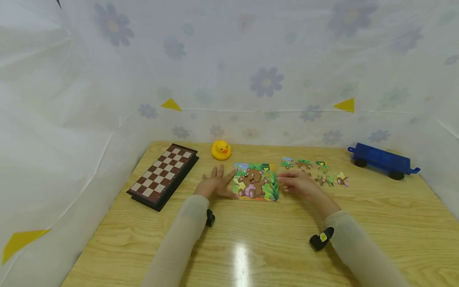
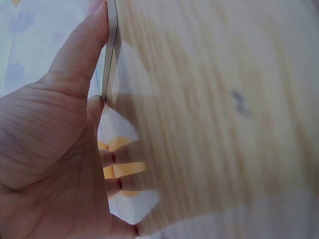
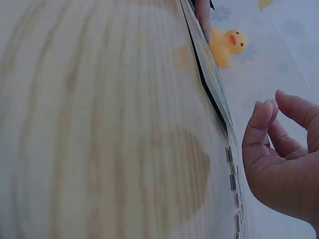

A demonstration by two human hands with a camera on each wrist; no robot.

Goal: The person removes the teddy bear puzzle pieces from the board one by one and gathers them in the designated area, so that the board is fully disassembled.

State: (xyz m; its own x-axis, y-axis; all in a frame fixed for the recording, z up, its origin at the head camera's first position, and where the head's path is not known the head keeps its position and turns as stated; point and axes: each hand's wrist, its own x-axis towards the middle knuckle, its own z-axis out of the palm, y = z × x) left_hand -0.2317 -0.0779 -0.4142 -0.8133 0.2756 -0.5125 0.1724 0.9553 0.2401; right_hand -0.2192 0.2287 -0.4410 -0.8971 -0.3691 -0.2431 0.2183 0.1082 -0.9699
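Note:
A flat bear picture board [image 1: 253, 183] lies on the wooden table between the two hands. My left hand [image 1: 216, 183] is spread at its left side, with thumb and index finger touching the board's left edge and the other fingertips on the table. Over the table at the board's right side hovers my right hand [image 1: 297, 183], its fingers loosely bent. In the right wrist view, nothing shows between that hand's thumb and fingertips [image 3: 264, 112]. Loose jigsaw pieces [image 1: 324, 180] lie beyond and to the right of this hand, which partly hides some.
A yellow rubber duck [image 1: 220, 150] sits behind the left hand. On the left lies a brown-and-white chessboard case [image 1: 164, 174]. A blue toy wagon [image 1: 381, 158] with black wheels stands at the back right. Flowered white sheeting [image 1: 229, 79] hangs behind the table.

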